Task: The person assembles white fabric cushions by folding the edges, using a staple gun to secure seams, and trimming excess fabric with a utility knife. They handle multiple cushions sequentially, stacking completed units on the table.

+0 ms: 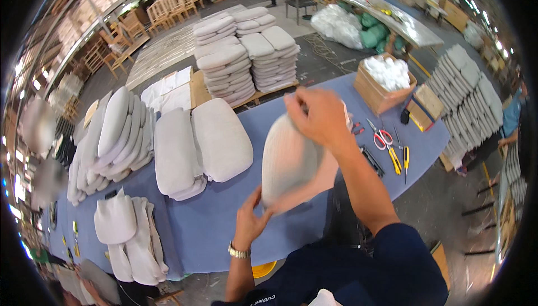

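A beige upholstered seat cushion (288, 157) is tilted up on edge above the blue-covered table (224, 230); part of it is smeared by motion. My left hand (251, 225), with a gold watch on its wrist, grips the lower left edge between thumb and fingers. At the top edge, my right hand (319, 117) has its fingers curled over the cushion, and they partly hide it. Just left of it, two piles of similar cushions (221, 141) lie side by side. Past my right forearm are red-handled scissors (383, 139) and a yellow screwdriver (406, 157).
An open cardboard box of white stuffing (386, 76) stands at the table's far right. Thin fabric covers (131, 233) and leaning cushions (115, 138) occupy the left side. Tall cushion stacks (224, 65) rise beyond the table; another stack (468, 99) is at the right.
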Demonstrator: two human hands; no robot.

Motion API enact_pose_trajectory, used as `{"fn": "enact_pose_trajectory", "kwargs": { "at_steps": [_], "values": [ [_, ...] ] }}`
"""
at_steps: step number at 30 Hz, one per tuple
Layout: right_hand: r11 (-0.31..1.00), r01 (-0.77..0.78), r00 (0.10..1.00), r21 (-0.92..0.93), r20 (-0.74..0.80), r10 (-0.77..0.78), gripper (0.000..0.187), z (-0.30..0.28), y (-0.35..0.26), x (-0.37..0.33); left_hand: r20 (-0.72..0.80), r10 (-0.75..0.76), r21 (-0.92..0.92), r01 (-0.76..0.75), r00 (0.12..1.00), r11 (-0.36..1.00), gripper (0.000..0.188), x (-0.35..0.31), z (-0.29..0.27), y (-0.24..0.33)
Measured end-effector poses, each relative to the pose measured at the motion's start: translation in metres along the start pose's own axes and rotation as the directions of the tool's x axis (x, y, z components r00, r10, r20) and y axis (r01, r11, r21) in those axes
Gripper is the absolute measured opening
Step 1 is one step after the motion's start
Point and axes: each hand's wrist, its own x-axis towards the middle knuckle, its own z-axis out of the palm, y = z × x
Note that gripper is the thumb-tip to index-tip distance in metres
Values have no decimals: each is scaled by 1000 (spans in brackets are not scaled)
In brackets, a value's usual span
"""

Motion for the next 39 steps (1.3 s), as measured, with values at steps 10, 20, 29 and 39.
{"fn": "enact_pose_trajectory", "kwargs": {
  "at_steps": [10, 20, 29, 39],
  "values": [
    [975, 220, 922, 11, 324, -212, 24, 37, -17, -43, -329, 579, 387, -453, 746, 803, 60, 105, -6, 101],
    [955, 268, 754, 129, 589, -291, 25, 31, -12, 11, -472, 487, 441, -281, 735, 852, 42, 123, -5, 73],
    [960, 253, 799, -119, 585, -138, 26, 55, -40, -1, -512, 447, 367, -284, 734, 886, 29, 128, -27, 52],
    [948, 278, 815, -154, 560, -148, 27, 58, -39, -6, -472, 435, 297, -326, 767, 898, 24, 141, -32, 42]
  ]
}}
